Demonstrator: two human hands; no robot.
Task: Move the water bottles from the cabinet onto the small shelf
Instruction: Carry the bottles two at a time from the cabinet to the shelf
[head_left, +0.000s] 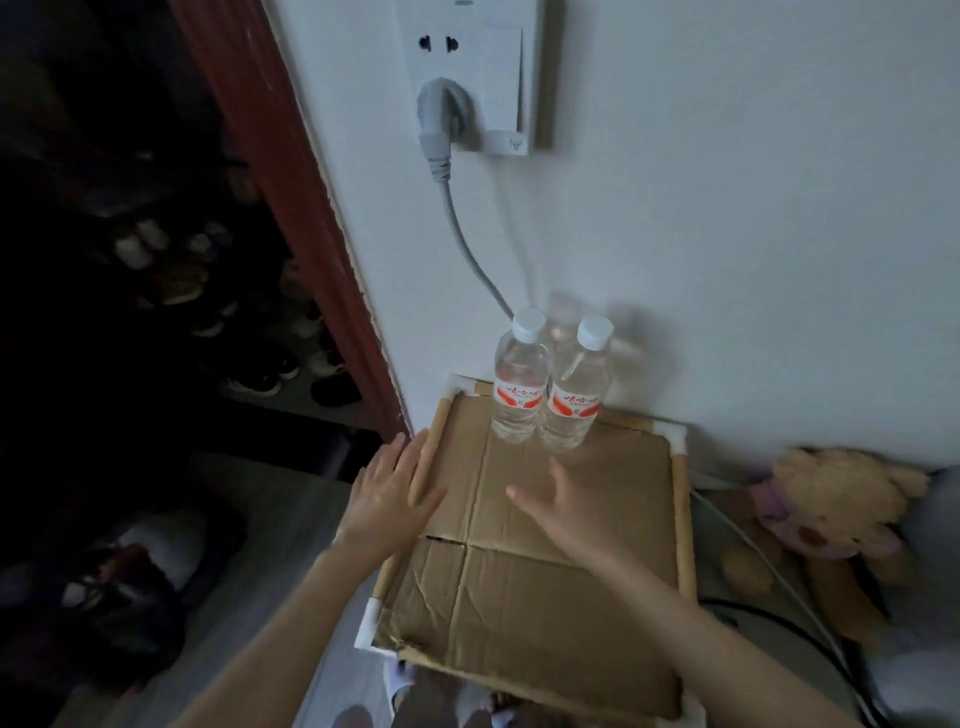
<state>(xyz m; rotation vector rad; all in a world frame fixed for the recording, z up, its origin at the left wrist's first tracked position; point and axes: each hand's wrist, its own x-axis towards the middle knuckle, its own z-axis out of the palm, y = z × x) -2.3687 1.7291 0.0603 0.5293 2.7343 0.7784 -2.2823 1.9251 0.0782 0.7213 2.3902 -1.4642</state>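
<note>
Two clear water bottles with white caps and red labels stand side by side at the back of the small shelf, against the wall: the left bottle (519, 379) and the right bottle (574, 389). The shelf top is a sheet of brown cardboard (545, 587) in a wooden-rod frame with white corner joints. My left hand (392, 493) lies flat with straight fingers over the shelf's left rod. My right hand (558, 506) hovers over the cardboard just in front of the bottles, fingers spread and empty. Neither hand touches a bottle.
A wall socket (467, 78) with a grey plug and cable (457, 223) hangs above the bottles. A plush toy (831, 509) lies right of the shelf. At left, a dark red door frame (291, 208) opens onto a dim area with several shoes (270, 374).
</note>
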